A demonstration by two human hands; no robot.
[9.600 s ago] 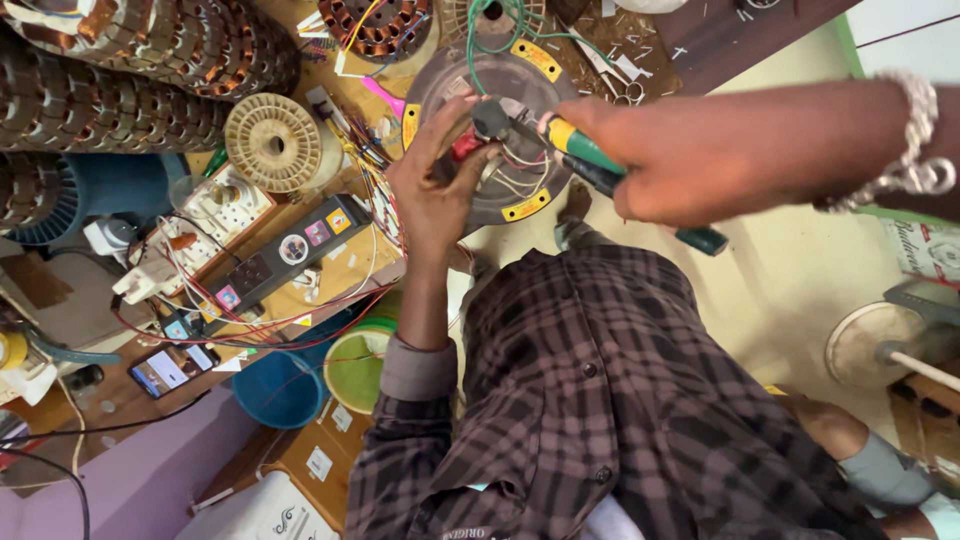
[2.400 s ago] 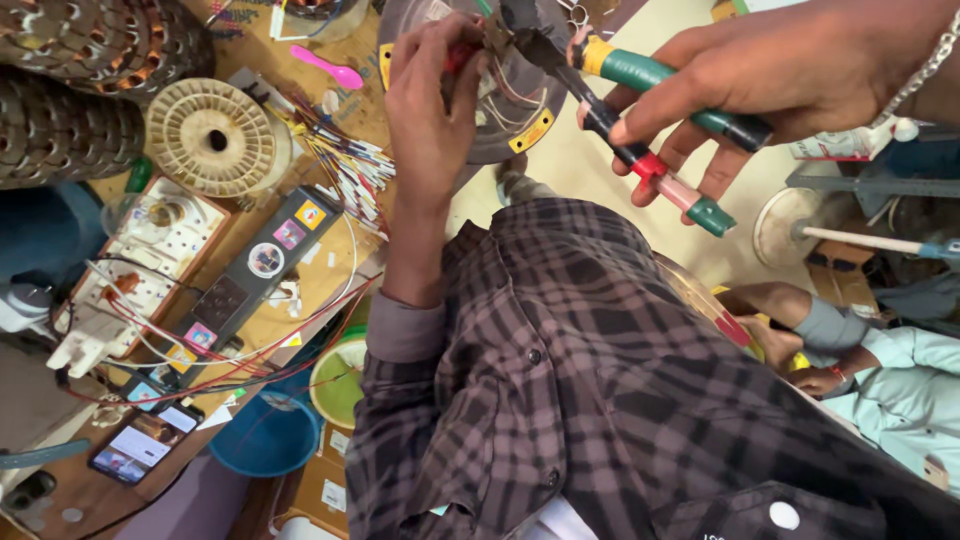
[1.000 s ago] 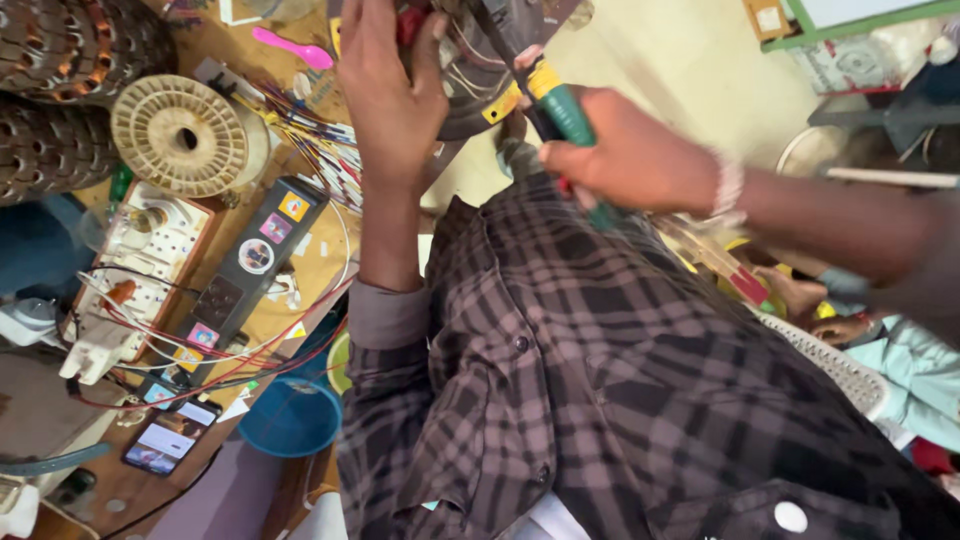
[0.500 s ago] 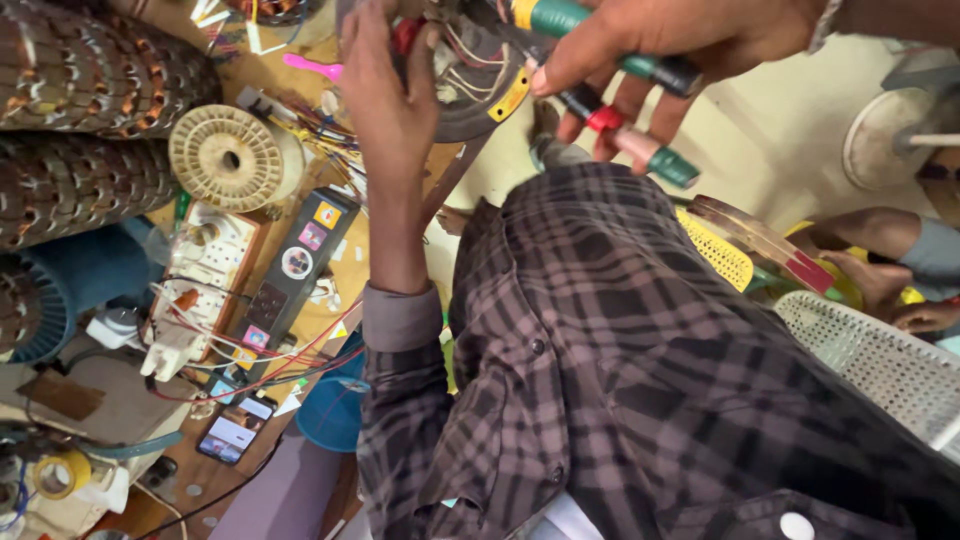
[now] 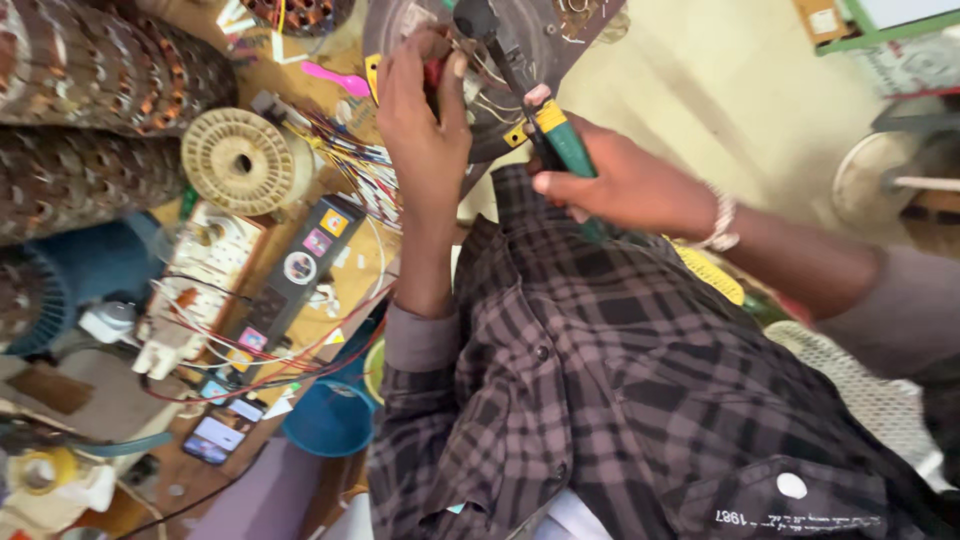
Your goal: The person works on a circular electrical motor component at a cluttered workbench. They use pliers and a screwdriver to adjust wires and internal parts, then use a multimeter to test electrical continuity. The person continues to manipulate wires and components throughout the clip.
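With the left hand [image 5: 425, 130] clamped on the round motor housing [image 5: 470, 40], the right hand [image 5: 620, 185], clamped on the green-handled pliers [image 5: 560, 140], should work gently so the wires stay intact.

Shirt [image 5: 640, 400]: was a dark plaid weave, grey-brown checks crossed by black bands.
Front: carried small round dark buttons down the placket.
Left sleeve [image 5: 425, 345]: was long, ending in a plain grey cuff.
Right sleeve [image 5: 900, 310]: was grey, drawn back up the forearm.
Bracelet [image 5: 722, 222]: was of pale, silvery beaded links, worn at the right wrist.
Hem: bore a small white round button.
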